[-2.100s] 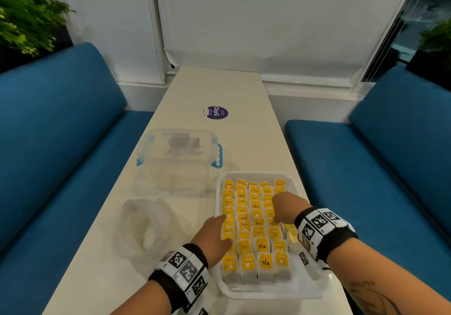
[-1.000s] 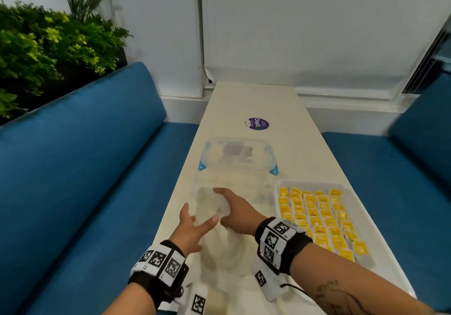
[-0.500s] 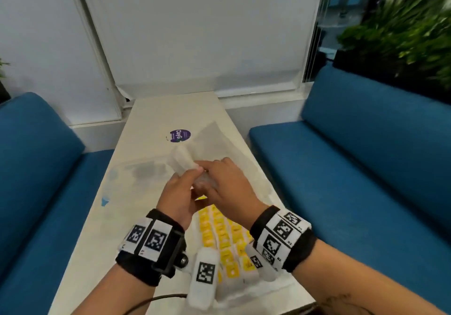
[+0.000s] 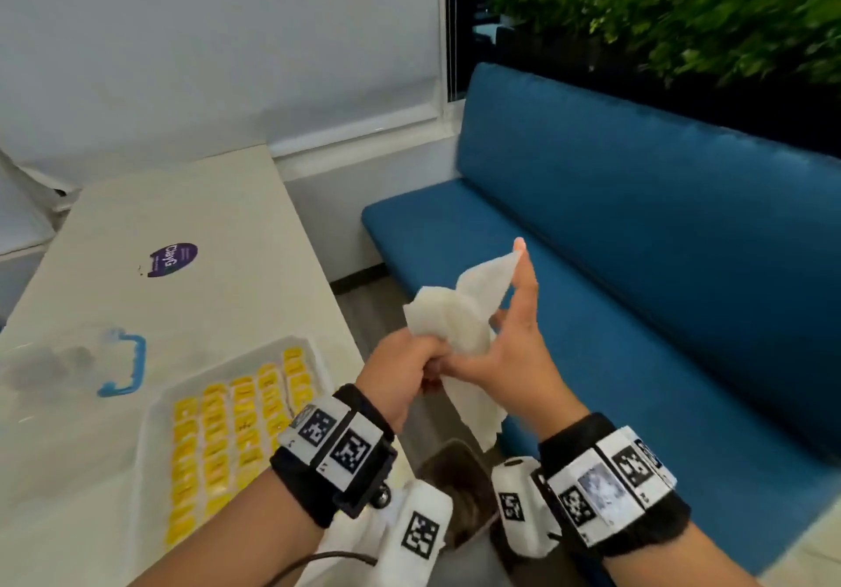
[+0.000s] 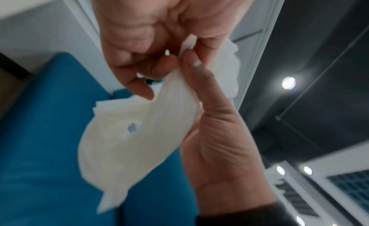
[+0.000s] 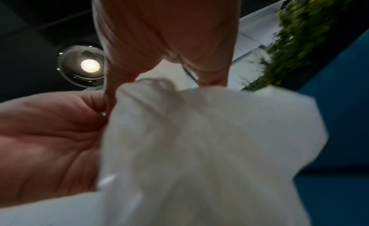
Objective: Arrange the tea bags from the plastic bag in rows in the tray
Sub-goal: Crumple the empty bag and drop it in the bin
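Observation:
The crumpled white plastic bag hangs in the air between both hands, to the right of the table edge. My left hand grips its bunched middle in a fist. My right hand holds the other side, index finger stretched up along a bag corner. The left wrist view shows the bag caught between left hand and right hand. In the right wrist view the bag fills the frame. The white tray holds rows of yellow tea bags.
A clear lidded container with a blue handle stands behind the tray on the cream table. A purple sticker lies further back. A blue sofa runs along the right, plants behind it.
Both hands left the tray, picked the bag up from the table's left side and carried it right past the table edge, bunching it. The view swung right.

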The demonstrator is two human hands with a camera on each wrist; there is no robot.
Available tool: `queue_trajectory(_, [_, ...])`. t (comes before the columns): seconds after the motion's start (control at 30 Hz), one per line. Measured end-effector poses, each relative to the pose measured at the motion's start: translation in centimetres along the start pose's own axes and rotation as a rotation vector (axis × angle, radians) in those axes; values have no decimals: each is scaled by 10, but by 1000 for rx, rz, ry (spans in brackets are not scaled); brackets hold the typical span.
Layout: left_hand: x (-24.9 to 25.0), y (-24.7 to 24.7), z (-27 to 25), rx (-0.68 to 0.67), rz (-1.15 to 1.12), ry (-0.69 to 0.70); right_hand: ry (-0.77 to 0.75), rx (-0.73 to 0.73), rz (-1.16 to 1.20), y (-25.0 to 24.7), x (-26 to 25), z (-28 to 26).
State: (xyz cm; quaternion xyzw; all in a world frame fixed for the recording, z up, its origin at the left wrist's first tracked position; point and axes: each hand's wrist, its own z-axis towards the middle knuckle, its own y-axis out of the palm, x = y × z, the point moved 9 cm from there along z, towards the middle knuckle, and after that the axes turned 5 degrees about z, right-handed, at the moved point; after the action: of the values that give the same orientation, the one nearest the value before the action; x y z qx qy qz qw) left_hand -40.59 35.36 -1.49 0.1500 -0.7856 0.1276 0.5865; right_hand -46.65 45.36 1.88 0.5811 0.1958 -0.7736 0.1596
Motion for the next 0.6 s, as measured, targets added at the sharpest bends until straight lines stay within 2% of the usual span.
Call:
queue_trajectory(0.1, [-19,48,22,-129,115,-46,91,-66,-16,-31,30,-3])
queue_trajectory(0.2, [-46,75,45,-120,167,-99,196,47,-36,-61,80,-7])
queue_trajectory(0.33, [-99,102,78,-131,226,-226,404,160,-97,-77,180,-21])
queue_trajectory(0.43, [-133,106,111,-185,491,-235,561,171,6,-65,256,-38])
queue_trajectory(0.6, [-192,104,174,-477,1172,-230,747,149,82,-33,340,-56])
